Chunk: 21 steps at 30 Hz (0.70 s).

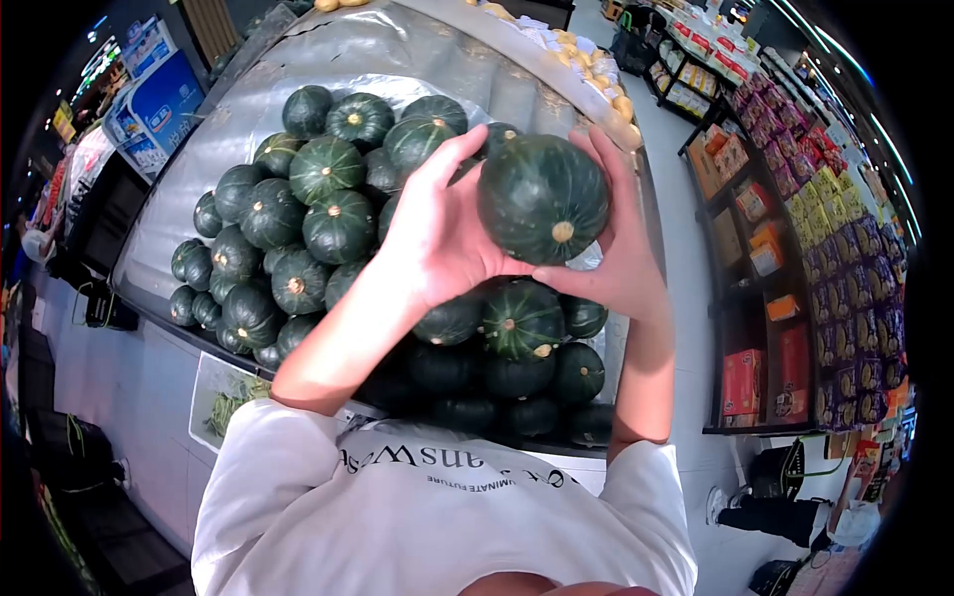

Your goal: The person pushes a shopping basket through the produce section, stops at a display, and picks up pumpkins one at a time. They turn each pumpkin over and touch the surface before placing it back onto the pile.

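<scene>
A round dark green kabocha squash [537, 194] is held up between both my hands, its pale stem end facing me. My left hand [442, 223] cups its left side and underside, thumb and fingers apart around it. On the other side, my right hand [621, 238] wraps the squash, with some fingers hidden behind it. Below and behind lies a heap of similar squashes [328, 171] on a display stand [224, 134] lined with silvery plastic sheet. Several more squashes [524, 320] sit beneath my hands, near my body.
Yellowish potato-like produce [596, 74] lines the stand's far right edge. A white crate [206, 397] with green vegetables stands low at the left front. Shelves of packaged goods [765, 248] run along the right aisle. A person's legs [770, 519] show at lower right.
</scene>
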Tool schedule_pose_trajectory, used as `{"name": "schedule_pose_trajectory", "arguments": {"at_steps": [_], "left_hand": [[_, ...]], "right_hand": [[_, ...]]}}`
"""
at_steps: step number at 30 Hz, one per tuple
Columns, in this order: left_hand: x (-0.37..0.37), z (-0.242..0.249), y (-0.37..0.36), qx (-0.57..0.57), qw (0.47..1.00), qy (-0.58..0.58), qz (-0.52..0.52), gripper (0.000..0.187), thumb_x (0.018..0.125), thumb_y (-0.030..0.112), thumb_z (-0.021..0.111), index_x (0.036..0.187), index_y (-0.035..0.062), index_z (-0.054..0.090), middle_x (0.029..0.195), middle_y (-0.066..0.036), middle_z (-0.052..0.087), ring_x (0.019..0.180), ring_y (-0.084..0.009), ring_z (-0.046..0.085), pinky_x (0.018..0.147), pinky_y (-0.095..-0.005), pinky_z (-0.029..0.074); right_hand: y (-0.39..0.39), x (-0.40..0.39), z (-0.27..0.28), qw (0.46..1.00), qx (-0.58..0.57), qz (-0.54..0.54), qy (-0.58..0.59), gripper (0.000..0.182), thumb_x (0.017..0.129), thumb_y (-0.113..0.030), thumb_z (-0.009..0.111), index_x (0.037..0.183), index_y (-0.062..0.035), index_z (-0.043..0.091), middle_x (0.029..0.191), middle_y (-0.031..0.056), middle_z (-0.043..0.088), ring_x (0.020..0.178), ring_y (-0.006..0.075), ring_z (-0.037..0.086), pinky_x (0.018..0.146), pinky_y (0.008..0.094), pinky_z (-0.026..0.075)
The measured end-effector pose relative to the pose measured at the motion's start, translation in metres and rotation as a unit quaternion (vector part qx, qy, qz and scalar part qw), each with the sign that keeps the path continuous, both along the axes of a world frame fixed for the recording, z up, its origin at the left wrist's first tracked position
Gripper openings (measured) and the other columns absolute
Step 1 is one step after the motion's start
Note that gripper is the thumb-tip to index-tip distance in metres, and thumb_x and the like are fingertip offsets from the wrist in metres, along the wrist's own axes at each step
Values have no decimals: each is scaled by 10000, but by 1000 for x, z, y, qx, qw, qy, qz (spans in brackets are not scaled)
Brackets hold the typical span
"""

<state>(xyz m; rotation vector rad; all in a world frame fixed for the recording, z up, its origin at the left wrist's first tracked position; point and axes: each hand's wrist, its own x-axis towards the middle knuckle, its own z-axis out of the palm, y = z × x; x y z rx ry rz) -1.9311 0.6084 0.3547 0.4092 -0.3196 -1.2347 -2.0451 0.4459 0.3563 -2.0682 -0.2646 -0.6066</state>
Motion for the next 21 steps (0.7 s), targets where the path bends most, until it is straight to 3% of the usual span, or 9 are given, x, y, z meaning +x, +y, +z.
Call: {"name": "schedule_pose_trajectory", "arguments": {"at_steps": [2, 5, 6, 8, 9, 12, 14, 17, 21], "left_hand": [[-6, -5, 33, -50, 995, 62, 58, 622, 910, 515, 444, 1317, 45, 461, 1295, -142, 523, 1160, -338, 529, 927, -581, 437], [-4, -13, 82, -115, 965, 61, 228, 460, 951, 408, 430, 1234, 58, 525, 1210, -89, 583, 1099, -231, 570, 938, -401, 446], [0, -18, 94, -122, 942, 33, 311, 399, 949, 329, 458, 1227, 47, 506, 1216, -96, 558, 1114, -223, 548, 969, -383, 419], [14, -27, 120, -123, 896, -84, 419, 367, 942, 250, 478, 1242, 39, 461, 1238, -105, 508, 1157, -218, 498, 1002, -371, 383], [17, -30, 133, -92, 888, -81, 442, 434, 932, 277, 450, 1285, 24, 453, 1264, -128, 525, 1192, -242, 486, 1042, -395, 346], [38, -47, 175, -65, 879, -158, 444, 530, 895, 260, 487, 1355, 30, 361, 1343, -166, 425, 1248, -275, 420, 1070, -395, 306], [58, -59, 214, -76, 887, -174, 421, 556, 888, 225, 508, 1374, 36, 315, 1361, -163, 383, 1274, -266, 380, 1080, -390, 290], [90, -85, 267, -13, 888, -198, 414, 636, 873, 351, 534, 1378, 33, 314, 1351, -167, 405, 1239, -278, 431, 1057, -403, 329], [129, -150, 332, 41, 913, -65, 400, 416, 981, 343, 406, 1247, 29, 470, 1186, -147, 554, 1093, -228, 558, 915, -341, 465]], "right_hand": [[35, 3, -3, 998, 49, 37, -17, 1147, 595, -112, 845, 1487, -84, 124, 1483, 163, 242, 1340, 304, 340, 1093, 428, 292], [105, 4, 1, 965, 243, 13, 101, 1168, 623, -162, 855, 1500, -140, 84, 1493, 176, 207, 1314, 310, 363, 1075, 446, 306], [132, 11, 1, 964, 244, 17, 102, 1045, 734, -284, 768, 1495, -94, 78, 1459, 152, 274, 1277, 286, 427, 1032, 413, 384], [175, 35, -9, 940, 323, 59, 92, 885, 841, -257, 654, 1493, -90, 79, 1449, 154, 297, 1277, 293, 427, 1015, 416, 406], [192, 49, -15, 934, 340, 79, 77, 757, 907, -193, 557, 1488, -81, 86, 1437, 158, 314, 1283, 295, 420, 1001, 432, 424], [245, 91, -30, 917, 393, 30, 55, 665, 934, -150, 507, 1471, -76, 123, 1406, 146, 351, 1279, 275, 420, 1011, 442, 423], [269, 116, -39, 921, 377, 54, 81, 733, 888, -99, 581, 1468, -76, 134, 1380, 142, 375, 1260, 266, 434, 1009, 406, 423], [306, 153, -45, 999, 9, 1, 42, 979, 671, -50, 798, 1455, -66, 211, 1354, 137, 400, 1202, 228, 474, 970, 340, 434], [381, 201, -61, 988, -153, 7, -24, 806, 654, -97, 794, 1363, -32, 415, 1384, 190, 388, 1240, 299, 459, 966, 370, 429]]}}
